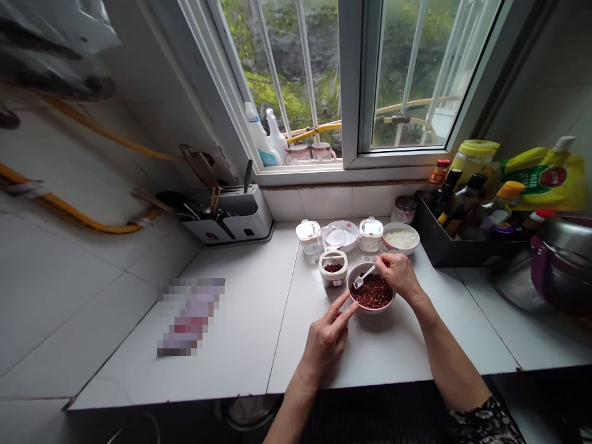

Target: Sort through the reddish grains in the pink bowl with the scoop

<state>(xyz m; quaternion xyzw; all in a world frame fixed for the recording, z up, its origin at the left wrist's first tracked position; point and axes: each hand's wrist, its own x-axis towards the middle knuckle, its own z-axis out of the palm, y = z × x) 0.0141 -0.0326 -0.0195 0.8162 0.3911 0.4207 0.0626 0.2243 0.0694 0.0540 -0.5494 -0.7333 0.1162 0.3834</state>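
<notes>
A pink-rimmed bowl (370,306) on the white tile counter (388,345) holds dark red dried peppercorns, possibly Sichuan pepper (372,291). My right hand (398,275) is shut on a small white plastic spoon (364,276), whose scoop rests at the bowl's left side. My left hand (326,343) holds nothing, its extended fingers reaching the bowl's near-left rim. To the left of the bowl stands a small white-lidded jar (333,269) with the same red spice inside.
Behind the bowl are glass spice jars (309,240), a white dish (341,235) and a bowl of white paste (400,238). A dark tray of condiment bottles (456,237) stands right, a steel pot (562,265) beyond it, and a utensil holder (226,216) left.
</notes>
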